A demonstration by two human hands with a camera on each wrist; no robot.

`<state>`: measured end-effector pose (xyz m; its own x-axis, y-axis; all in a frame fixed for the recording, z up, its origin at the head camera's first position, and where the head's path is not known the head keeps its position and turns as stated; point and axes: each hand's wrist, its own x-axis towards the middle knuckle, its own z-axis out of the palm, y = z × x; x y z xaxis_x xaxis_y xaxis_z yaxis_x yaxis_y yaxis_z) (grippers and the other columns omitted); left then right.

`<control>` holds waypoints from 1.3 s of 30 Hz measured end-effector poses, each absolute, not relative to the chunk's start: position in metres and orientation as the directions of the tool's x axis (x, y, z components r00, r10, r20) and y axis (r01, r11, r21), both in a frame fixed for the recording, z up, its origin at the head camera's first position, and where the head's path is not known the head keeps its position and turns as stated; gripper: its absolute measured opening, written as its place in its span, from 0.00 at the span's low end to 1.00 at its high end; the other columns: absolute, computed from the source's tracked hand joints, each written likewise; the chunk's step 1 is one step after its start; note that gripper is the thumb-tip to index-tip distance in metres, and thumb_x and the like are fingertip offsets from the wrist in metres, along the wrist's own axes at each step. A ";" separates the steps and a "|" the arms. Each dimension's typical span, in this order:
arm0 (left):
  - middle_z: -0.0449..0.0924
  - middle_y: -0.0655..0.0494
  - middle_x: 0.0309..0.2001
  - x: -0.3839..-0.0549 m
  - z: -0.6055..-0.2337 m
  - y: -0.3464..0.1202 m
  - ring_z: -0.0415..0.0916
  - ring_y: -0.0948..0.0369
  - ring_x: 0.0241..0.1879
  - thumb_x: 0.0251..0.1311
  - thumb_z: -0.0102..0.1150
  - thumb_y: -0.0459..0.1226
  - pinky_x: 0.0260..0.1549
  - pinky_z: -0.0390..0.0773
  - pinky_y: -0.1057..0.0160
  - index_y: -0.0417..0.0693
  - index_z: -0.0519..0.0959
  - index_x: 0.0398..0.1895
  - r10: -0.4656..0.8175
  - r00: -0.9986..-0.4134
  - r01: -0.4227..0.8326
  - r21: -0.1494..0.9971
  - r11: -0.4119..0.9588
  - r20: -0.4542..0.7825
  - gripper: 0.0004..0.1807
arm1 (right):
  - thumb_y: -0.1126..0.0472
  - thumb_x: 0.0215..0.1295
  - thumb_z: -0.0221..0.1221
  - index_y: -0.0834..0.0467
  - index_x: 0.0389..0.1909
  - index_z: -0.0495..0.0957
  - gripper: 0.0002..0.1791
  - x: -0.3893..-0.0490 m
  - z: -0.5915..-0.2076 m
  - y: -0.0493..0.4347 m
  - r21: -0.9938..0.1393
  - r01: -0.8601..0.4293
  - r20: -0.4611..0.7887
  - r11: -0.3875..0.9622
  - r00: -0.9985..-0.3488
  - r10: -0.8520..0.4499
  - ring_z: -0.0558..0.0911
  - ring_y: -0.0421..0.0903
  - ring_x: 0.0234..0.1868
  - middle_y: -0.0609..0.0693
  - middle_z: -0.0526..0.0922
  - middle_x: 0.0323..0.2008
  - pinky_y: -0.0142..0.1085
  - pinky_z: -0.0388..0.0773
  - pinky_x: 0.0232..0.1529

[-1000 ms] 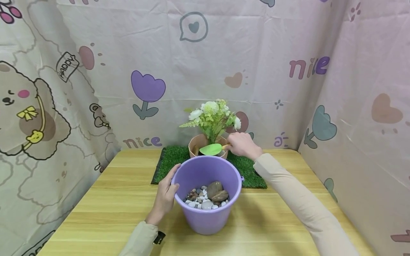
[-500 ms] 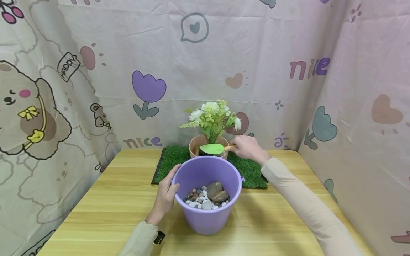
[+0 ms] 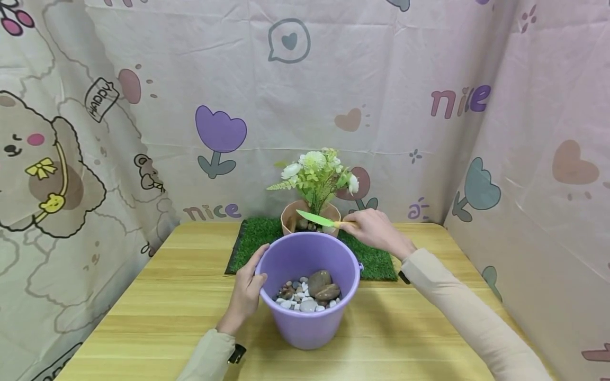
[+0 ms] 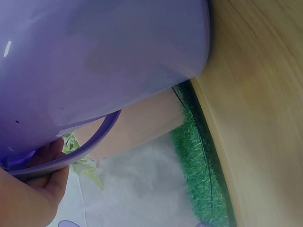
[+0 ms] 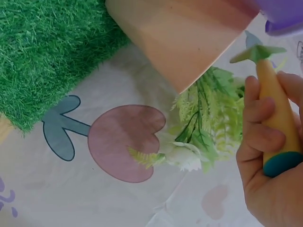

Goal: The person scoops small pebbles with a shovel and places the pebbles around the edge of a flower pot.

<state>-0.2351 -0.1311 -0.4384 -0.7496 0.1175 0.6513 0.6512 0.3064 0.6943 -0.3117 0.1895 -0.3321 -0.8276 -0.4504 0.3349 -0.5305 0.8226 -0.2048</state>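
A purple bucket [image 3: 308,317] with pebbles and stones [image 3: 308,293] inside stands on the wooden table [image 3: 167,296]. My left hand [image 3: 245,293] grips its left rim, seen also in the left wrist view as the left hand [image 4: 28,198] on the bucket [image 4: 94,61]. My right hand [image 3: 374,230] holds a small green trowel [image 3: 314,218] by its yellow handle [image 5: 277,109], blade tilted over the terracotta flower pot [image 3: 288,219]. The pot holds white and green flowers [image 3: 316,174] and stands on a green grass mat [image 3: 254,238].
Printed cloth walls [image 3: 333,95] close in the table at the back and both sides. The grass mat lies at the table's far middle, just behind the bucket.
The right hand has drawn back to the right and turned the trowel, so its blade now shows edge-on and tilted over the pot. The left hand and bucket have not moved.
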 end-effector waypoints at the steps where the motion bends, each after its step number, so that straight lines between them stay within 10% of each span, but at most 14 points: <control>1: 0.72 0.38 0.64 -0.235 -0.438 -0.131 0.76 0.44 0.58 0.53 0.42 0.26 0.53 0.78 0.44 0.37 0.66 0.70 0.117 -0.749 0.652 0.694 0.306 0.652 0.34 | 0.45 0.68 0.57 0.48 0.38 0.87 0.14 -0.309 -0.333 0.190 -0.213 -0.536 0.348 0.817 -0.823 -0.449 0.67 0.37 0.15 0.38 0.71 0.14 0.33 0.67 0.20; 18: 0.73 0.38 0.64 -0.237 -0.438 -0.131 0.75 0.44 0.59 0.53 0.42 0.26 0.55 0.78 0.50 0.37 0.67 0.69 0.115 -0.740 0.658 0.678 0.328 0.663 0.34 | 0.46 0.55 0.69 0.47 0.33 0.87 0.10 -0.266 -0.344 0.189 -0.174 -0.641 0.531 0.748 -0.701 -0.477 0.71 0.29 0.18 0.38 0.84 0.24 0.25 0.70 0.20; 34: 0.73 0.39 0.64 -0.236 -0.438 -0.131 0.75 0.46 0.60 0.53 0.43 0.24 0.57 0.74 0.67 0.37 0.67 0.69 0.118 -0.729 0.672 0.670 0.317 0.675 0.34 | 0.43 0.50 0.70 0.41 0.25 0.88 0.08 -0.250 -0.318 0.184 -0.071 -0.698 0.246 0.712 -0.704 -0.666 0.69 0.28 0.18 0.30 0.78 0.19 0.25 0.68 0.20; 39: 0.74 0.39 0.63 -0.237 -0.439 -0.131 0.76 0.45 0.58 0.52 0.43 0.24 0.56 0.76 0.64 0.37 0.67 0.69 0.110 -0.731 0.666 0.670 0.328 0.673 0.34 | 0.43 0.50 0.71 0.41 0.10 0.75 0.18 -0.244 -0.299 0.176 -0.085 -0.712 0.081 0.697 -0.703 -0.707 0.60 0.30 0.14 0.30 0.61 0.11 0.25 0.57 0.16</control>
